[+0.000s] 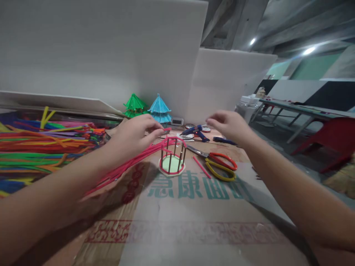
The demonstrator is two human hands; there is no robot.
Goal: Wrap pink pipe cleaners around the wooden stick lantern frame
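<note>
White boards stand upright behind a worktop covered with printed cardboard; off to the right, beyond the worktop, is a red chair.

A person's left hand has thumb and fingertips pinched together on a short red piece, its end poking out to the right. The right hand, well apart to the right of that grip, is raised with fingers loosely curled; nothing shows in it, and whether its fingertips meet cannot be told.

Just below and right of the left grip stands a small frame: brown posts on a pale green base, with a red ring around their tops. Red stems run from beside the frame down under the left forearm. Scissors and a red strip lie below, to the right of the grip; a glue gun rests to its right, between the hands. Green and blue roofs stand beyond it.

The step in hand looks like handling a cut red piece above the frame. The next move seems to call for a steady pinch and careful lining-up, clear of the slim posts.
</note>
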